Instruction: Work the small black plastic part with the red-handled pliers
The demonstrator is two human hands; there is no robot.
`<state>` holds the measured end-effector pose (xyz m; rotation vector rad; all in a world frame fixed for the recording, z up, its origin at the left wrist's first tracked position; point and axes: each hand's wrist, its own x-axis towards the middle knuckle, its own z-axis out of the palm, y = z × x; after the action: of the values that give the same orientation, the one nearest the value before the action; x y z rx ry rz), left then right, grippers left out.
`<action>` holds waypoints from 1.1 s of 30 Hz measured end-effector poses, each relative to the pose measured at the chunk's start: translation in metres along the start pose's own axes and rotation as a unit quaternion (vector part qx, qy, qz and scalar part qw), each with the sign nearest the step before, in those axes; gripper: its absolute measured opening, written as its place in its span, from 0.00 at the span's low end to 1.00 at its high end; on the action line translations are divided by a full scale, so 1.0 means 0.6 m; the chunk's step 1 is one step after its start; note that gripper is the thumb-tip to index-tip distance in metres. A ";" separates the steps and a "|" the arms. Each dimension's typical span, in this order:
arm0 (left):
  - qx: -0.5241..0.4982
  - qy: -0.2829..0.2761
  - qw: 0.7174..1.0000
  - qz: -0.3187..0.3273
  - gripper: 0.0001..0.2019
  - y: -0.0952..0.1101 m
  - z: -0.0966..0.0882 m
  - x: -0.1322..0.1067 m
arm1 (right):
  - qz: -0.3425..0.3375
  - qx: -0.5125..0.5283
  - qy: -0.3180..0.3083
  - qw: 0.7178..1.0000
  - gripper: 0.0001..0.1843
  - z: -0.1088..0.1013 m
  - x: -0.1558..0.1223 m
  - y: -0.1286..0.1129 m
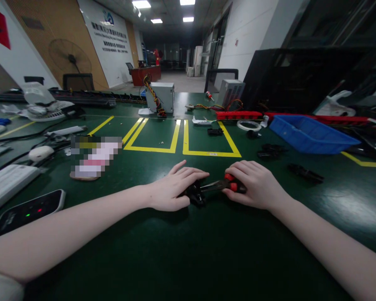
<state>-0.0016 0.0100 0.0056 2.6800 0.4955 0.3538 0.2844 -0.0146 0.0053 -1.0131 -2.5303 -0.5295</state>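
My right hand (253,184) is wrapped round the red-and-black handles of a pair of pliers (217,186). The jaws point left and reach a small black part (196,194) on the green table; whether they grip it I cannot tell. My left hand (180,188) rests over that part from the left, thumb and fingers round it, some fingers stretched past it. What exactly the black part is does not show, since the hand covers much of it. Similar black pieces (271,150) lie to the right, and another black piece (215,131) sits inside a yellow taped frame.
A blue tray (313,136) stands at the right, with another dark piece (305,172) before it. Two metal power-supply boxes with wires, one a grey box (164,98), stand at the back. A white mouse (40,153), cables and a black device (28,211) lie at the left.
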 end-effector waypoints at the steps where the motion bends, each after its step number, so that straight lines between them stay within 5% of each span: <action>1: 0.001 -0.006 1.000 0.003 0.33 -0.001 0.000 0.000 | -0.001 -0.001 0.001 1.000 0.19 0.000 0.000 0.000; 14: 0.035 0.005 0.999 -0.022 0.44 0.002 0.009 0.004 | -0.031 -0.021 -0.023 0.999 0.20 -0.006 0.006 -0.011; 23: 0.006 0.017 0.999 -0.044 0.39 0.005 0.006 0.004 | 0.023 0.016 -0.008 1.000 0.19 -0.005 0.006 -0.014; 33: 0.009 0.018 0.999 -0.042 0.36 0.010 0.001 0.002 | 0.000 0.014 -0.024 1.000 0.18 -0.006 0.013 -0.025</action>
<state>0.0013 0.0052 0.0079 2.6644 0.6241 0.3764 0.2693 -0.0219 0.0089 -1.0269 -2.5727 -0.4753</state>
